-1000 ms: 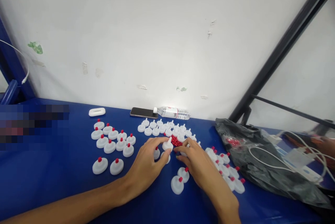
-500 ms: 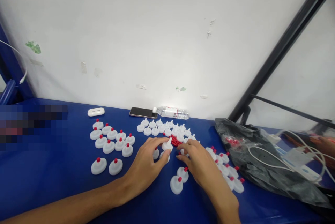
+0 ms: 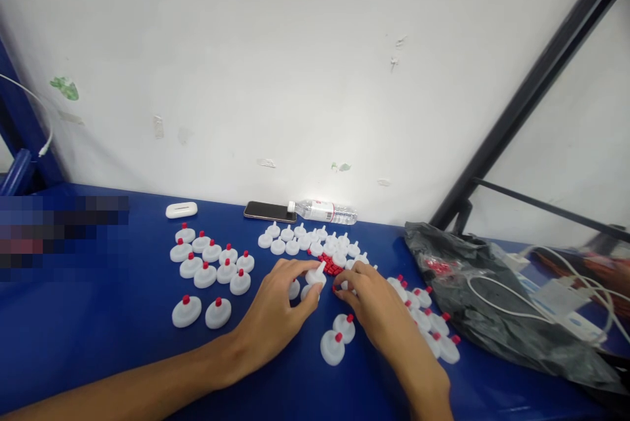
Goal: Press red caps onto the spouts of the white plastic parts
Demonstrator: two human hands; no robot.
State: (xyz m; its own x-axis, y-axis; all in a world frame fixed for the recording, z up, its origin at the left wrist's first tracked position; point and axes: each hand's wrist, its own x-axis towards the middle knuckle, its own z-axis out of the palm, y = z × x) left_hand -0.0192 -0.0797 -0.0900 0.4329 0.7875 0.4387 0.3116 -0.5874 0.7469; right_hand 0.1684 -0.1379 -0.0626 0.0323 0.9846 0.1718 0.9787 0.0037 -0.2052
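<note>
My left hand (image 3: 278, 300) is closed on a white nozzle lid (image 3: 315, 277), its bare spout tilted up to the right. Between the thumb and fingers of my right hand (image 3: 367, 296) a small red cap (image 3: 335, 289) shows, partly covered. Just beyond both hands is a pile of loose red caps (image 3: 329, 265). White lids with bare spouts (image 3: 292, 247) stand behind and around the pile. In front of my right hand sit two red-capped lids (image 3: 333, 347). Some lids beneath my hands are partly hidden.
Red-capped lids (image 3: 205, 275) stand in a group at left, others (image 3: 422, 319) at right. A phone (image 3: 270, 212), a water bottle (image 3: 323, 211) and a white case (image 3: 182, 210) lie by the wall. A dark plastic bag (image 3: 472, 316) with cables covers the right side.
My right fingers have closed in a pinch, and a red cap now shows at their tips. The lid in my left hand has tilted slightly to the right.
</note>
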